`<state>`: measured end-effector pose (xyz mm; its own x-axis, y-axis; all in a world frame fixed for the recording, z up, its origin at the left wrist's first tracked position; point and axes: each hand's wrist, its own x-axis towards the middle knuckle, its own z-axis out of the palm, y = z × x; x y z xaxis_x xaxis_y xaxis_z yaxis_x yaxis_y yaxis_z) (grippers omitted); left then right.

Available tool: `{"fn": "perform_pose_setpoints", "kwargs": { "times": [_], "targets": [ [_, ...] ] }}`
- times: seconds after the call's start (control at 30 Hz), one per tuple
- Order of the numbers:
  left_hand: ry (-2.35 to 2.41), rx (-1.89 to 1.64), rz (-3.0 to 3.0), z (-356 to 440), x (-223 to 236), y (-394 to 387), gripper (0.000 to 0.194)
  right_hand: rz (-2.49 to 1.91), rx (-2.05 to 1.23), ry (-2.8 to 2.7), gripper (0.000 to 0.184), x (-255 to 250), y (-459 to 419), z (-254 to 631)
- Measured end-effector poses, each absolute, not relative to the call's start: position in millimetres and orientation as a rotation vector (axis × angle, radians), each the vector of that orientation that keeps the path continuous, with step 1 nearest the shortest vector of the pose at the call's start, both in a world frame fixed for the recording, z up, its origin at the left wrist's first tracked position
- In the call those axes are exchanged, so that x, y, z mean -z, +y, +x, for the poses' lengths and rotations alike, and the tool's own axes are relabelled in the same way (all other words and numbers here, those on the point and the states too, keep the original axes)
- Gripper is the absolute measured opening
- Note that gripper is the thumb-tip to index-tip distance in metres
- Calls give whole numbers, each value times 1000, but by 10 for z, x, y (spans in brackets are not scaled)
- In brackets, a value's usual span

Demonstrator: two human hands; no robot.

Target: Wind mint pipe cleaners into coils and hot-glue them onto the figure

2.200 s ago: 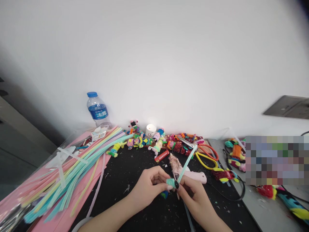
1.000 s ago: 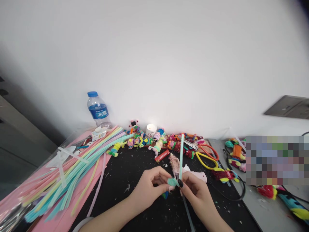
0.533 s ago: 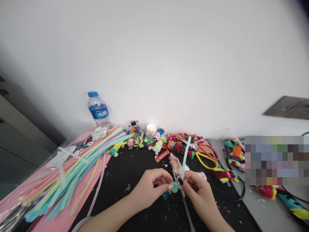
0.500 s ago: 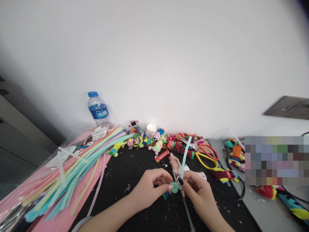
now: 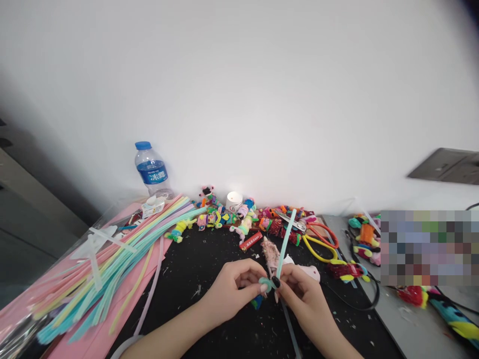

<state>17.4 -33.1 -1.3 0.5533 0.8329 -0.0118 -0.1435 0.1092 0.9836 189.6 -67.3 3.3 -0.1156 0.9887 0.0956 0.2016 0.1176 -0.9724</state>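
Observation:
A mint-green pipe cleaner [image 5: 286, 239] is pinched between both my hands, its long free end pointing up and its lower part coiled into a small loop. My left hand [image 5: 239, 289] grips the coil with thumb and forefinger. Right beside it, my right hand [image 5: 303, 294] pinches the stem where it leaves the coil, dark thumbnail on top. Just behind my fingers lies a pale pink glue gun [image 5: 309, 271], partly hidden. A small blue and green piece [image 5: 256, 301] rests on the black mat [image 5: 209, 324] under my left fingertips.
Bundled pastel pipe cleaners [image 5: 116, 269] lie on pink sheets at left, near a water bottle [image 5: 151, 169]. Several fuzzy figures [image 5: 245, 219], a paper cup [image 5: 234, 201] and a red stick [image 5: 250, 242] line the back. Yellow-handled scissors [image 5: 320, 248] and a black cable [image 5: 374, 299] sit right.
Both hands have stayed close together while the coil turned and shifted slightly left. The pipe cleaner's upright end has moved a little left and down.

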Motion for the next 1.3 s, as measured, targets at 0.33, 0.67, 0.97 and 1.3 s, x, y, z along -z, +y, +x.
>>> {"fn": "perform_pose_setpoints", "kwargs": {
  "times": [0.33, 0.67, 0.97, 1.3],
  "targets": [
    [688, -832, 1299, 180, 21, -345, 12, -1228, -1149, -1417, 18, -10, -668, 1891],
    [719, -822, 1350, 170, -24, -326, 8, -1218, -1265, -1313, 28, 13, -676, 1889],
    [716, -784, 1426, 144, 26, -331, 11, -1241, -1328, -1181, 35, -17, -665, 1872],
    [731, -828, 1074, 176, 38, -284, 18, -1232, -1002, -1373, 13, -23, -658, 1967]
  ]
}}
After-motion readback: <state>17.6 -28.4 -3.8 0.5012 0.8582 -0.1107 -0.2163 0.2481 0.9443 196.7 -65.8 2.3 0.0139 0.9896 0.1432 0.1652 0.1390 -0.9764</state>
